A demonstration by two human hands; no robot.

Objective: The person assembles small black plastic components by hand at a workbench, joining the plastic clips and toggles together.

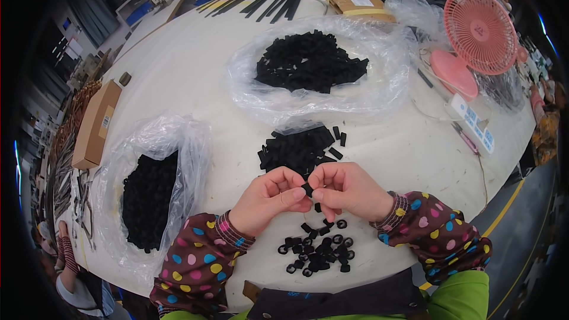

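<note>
My left hand [272, 197] and my right hand [347, 189] meet over the table, both pinching one small black fabric piece [307, 189] between thumbs and forefingers. Another black bit shows just under the right fingers. Beyond my hands lies a heap of short flat black pieces [296, 151], with a few strays at its right side. Closer to me, below the hands, small black rings [323, 252] are scattered in a loose group, some standing so their round openings show.
A large clear plastic bag [243, 92] full of black pieces lies open at the back. Another clear bag [192, 160] of black pieces is at the left, near a cardboard box [98, 124]. On the right stand a pink fan [480, 29] and a white power strip [472, 121].
</note>
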